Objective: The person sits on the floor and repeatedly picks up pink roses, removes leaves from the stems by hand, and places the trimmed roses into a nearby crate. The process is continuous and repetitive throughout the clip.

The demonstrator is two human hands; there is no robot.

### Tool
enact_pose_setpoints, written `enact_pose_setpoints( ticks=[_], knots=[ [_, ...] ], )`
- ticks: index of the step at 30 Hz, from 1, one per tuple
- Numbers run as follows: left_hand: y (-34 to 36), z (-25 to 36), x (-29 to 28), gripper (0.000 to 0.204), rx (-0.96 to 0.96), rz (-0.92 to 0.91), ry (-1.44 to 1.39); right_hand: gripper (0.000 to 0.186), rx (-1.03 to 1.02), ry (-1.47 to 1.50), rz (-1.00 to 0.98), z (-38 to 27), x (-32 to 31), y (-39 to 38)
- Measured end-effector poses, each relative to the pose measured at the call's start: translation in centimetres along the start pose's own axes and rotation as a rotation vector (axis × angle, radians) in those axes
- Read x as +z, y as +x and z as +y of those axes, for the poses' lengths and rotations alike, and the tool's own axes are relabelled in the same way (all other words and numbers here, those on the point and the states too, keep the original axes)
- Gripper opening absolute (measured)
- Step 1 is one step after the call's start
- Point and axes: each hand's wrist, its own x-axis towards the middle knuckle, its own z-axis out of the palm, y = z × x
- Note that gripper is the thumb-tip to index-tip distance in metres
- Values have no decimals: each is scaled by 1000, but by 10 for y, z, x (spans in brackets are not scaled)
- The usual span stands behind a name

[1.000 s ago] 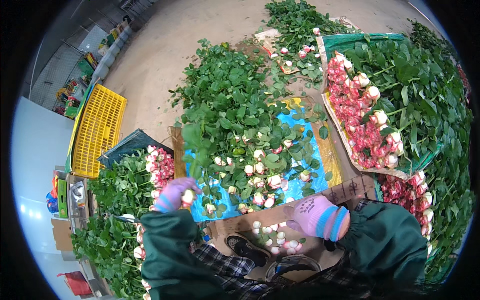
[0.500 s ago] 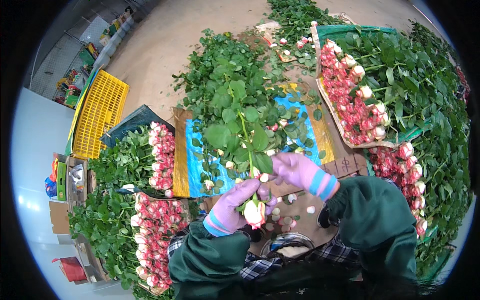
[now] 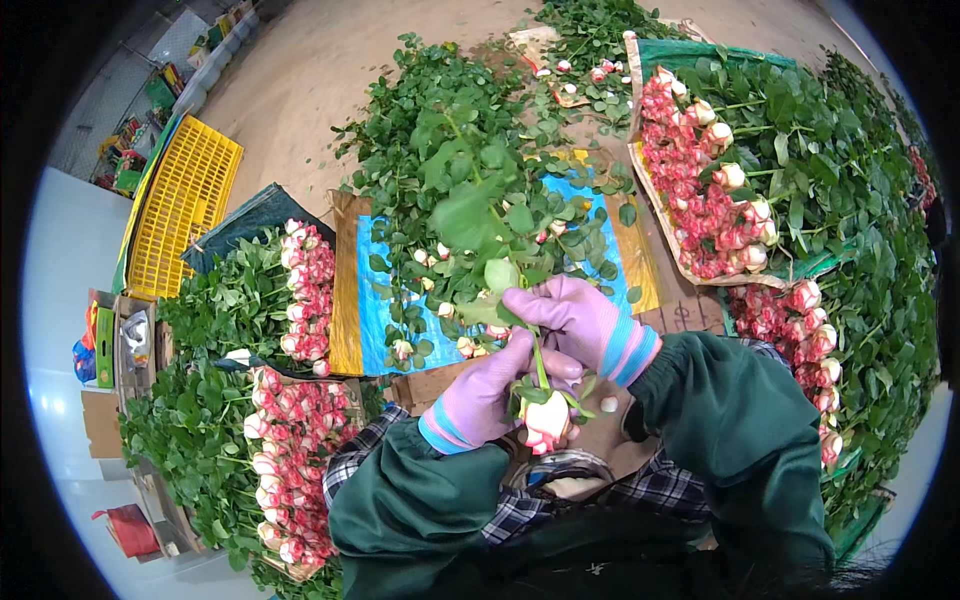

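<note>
In the near middle of the head view, both gloved hands meet on a single rose (image 3: 546, 418), held bloom-down close to the person's chest. The left hand (image 3: 487, 392), in a purple glove, is closed around the stem just above the pink-and-cream bloom; the right hand (image 3: 578, 322) pinches the stem higher up, fingers curled shut among its leaves. The stem runs up and away over the bench (image 3: 365, 300), whose blue sheet shows beside a brown cardboard edge at left. A loose heap of roses (image 3: 470, 200) covers the far middle of the bench, touching the held stem's leaves. Bundled roses crowd the left edge (image 3: 300, 290) and near left (image 3: 285, 450), and more bundles (image 3: 710, 190) fill the right side. A yellow crate (image 3: 185, 215) lies far left on open floor (image 3: 320, 60).
</note>
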Motion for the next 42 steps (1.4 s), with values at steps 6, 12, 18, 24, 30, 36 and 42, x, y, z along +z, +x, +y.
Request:
enact_pose_setpoints(
  ticks=[6,12,18,24,30,36,42],
  knots=[
    [3,-6,-4,48,148,-18,93,36,54,409,-192,16,-10,-2],
    [4,-7,3,24,119,-106,110,44,-62,443,-304,33,-13,7],
    [-4,-10,16,32,157,89,238,53,-135,394,-493,22,-8,11],
    [6,-37,15,33,-27,95,396,71,123,-7,-69,41,-71,42],
    [50,-116,-8,30,-331,78,801,36,87,-300,-200,41,-55,24],
    [47,-103,-2,56,-190,-43,1463,37,-4,-1184,-26,61,-88,13],
    [41,-101,-18,46,-156,-37,1426,38,-72,-1607,185,100,-133,-6]
  ],
)
